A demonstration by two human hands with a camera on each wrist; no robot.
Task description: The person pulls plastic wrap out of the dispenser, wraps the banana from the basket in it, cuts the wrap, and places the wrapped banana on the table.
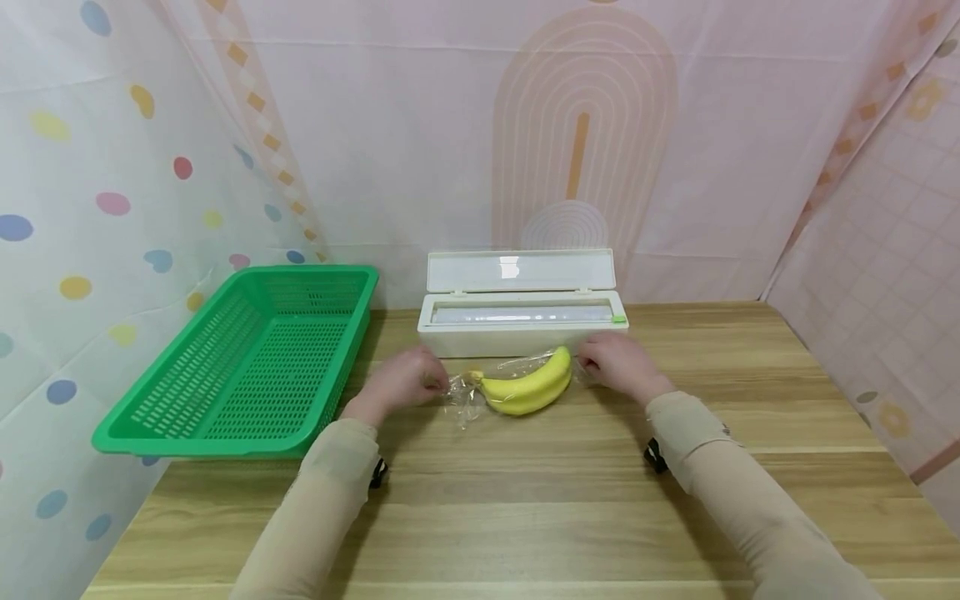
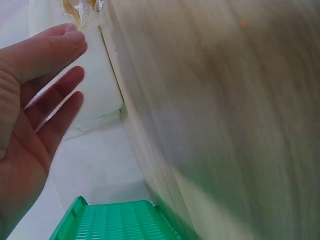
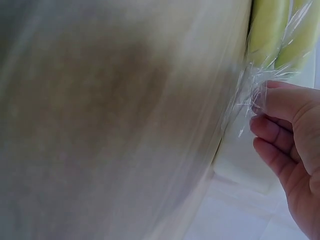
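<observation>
Evidently, clear film [image 3: 248,90] was pinched by the right hand [image 1: 618,362]; by the left hand [image 1: 403,379], thumb and forefinger were held close together beside its other end, whether gripping it could not be told. Bananas [image 1: 528,390] were enclosed between both hands.
</observation>
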